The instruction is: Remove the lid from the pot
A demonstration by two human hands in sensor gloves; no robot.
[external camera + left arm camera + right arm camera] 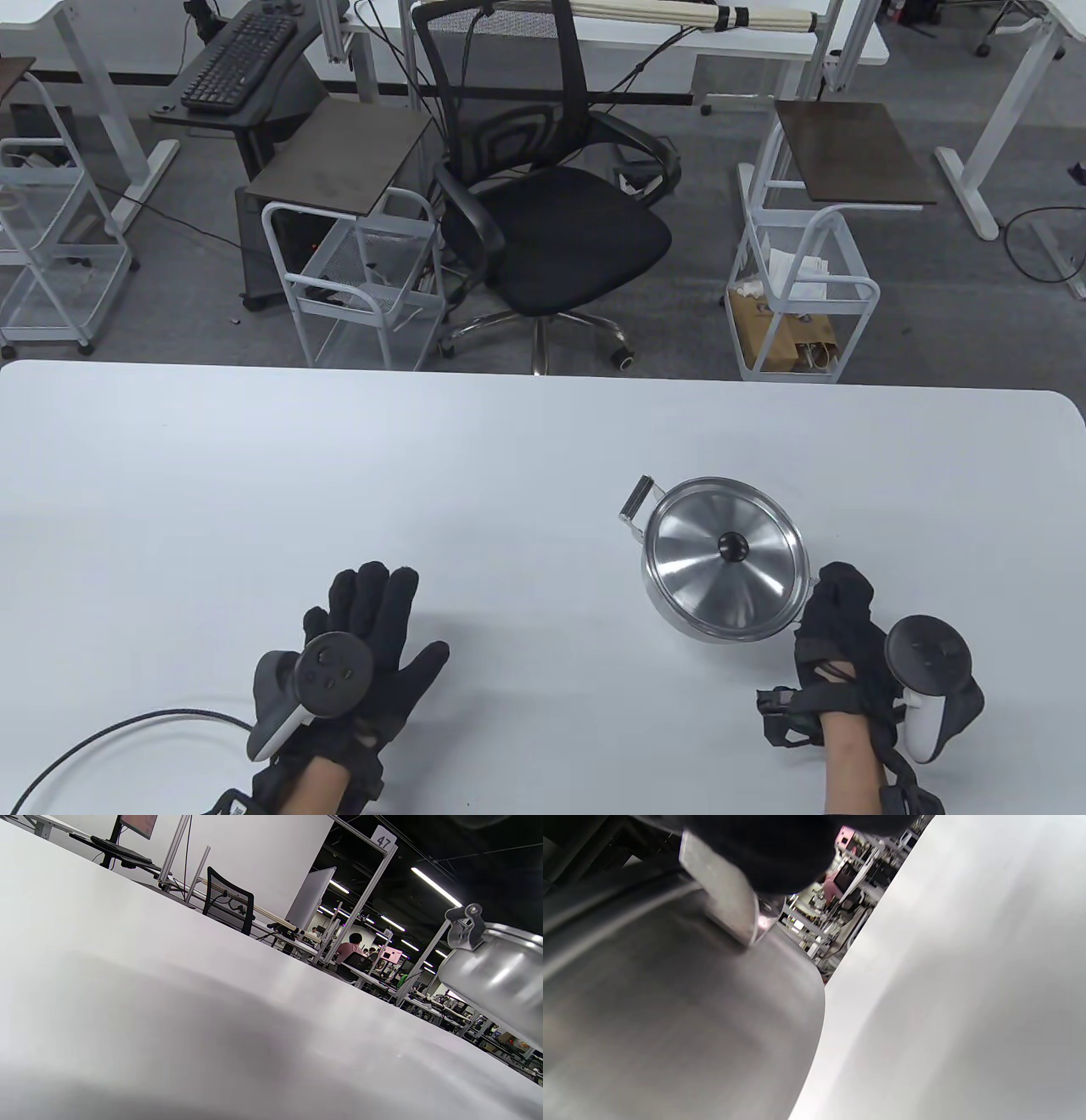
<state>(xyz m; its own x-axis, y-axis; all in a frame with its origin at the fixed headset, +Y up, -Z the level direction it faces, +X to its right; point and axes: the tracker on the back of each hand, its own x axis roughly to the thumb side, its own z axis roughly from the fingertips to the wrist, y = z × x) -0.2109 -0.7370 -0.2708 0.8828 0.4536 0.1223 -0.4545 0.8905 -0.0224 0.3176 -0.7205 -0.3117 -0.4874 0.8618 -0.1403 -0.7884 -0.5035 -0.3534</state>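
Observation:
A steel pot [679,607] stands on the white table [339,475] at the right, covered by a steel lid [687,548] with a black knob [731,546]. One side handle [638,499] sticks out at the far left. My right hand [836,604] grips the near-right handle; in the right wrist view the gloved fingers [763,849] close over that handle [725,910] against the pot wall [670,1018]. My left hand [373,620] lies flat and open on the table, well left of the pot. The left wrist view shows the pot [496,980] at the right.
A cable [110,739] runs over the table's near left corner. Beyond the far table edge stand a black office chair [551,221] and two white wire carts [356,280] [802,289].

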